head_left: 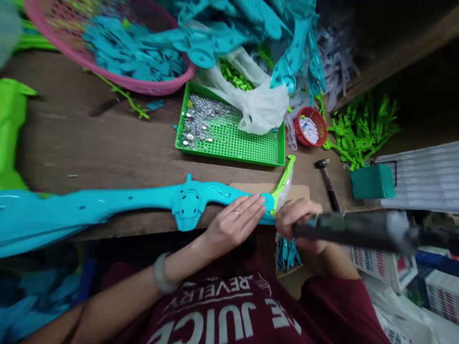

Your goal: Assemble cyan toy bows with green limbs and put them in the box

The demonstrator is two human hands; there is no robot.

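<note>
The long turquoise plastic part (143, 203) lies across the near edge of the wooden table (107, 143), running from 9 o'clock toward the centre, where a curved green plastic piece (283, 181) meets its round end. I see the left hand (234, 222) lying flat on this end, fingers stretched out and pressed together, a ring on one finger and a pale bangle (163, 274) on the wrist; it presses on the part and grips nothing. The right hand (297, 222), just at 3 o'clock of the left one, is closed around the handle of a dark, blurred power tool (358, 231) that stretches toward 3 o'clock.

At 12 o'clock of the hands stands a green perforated tray (251, 145) with a heap of small silver metal pieces (201, 119) in its far left corner. Beside it, at 1 o'clock, I see a small red basket (317, 119), and a hammer (328, 179) lies just near the right hand. A pink basket (150, 86) with turquoise pieces is at 11 o'clock. A heap of green plastic parts (362, 126) lies at 2 o'clock.
</note>
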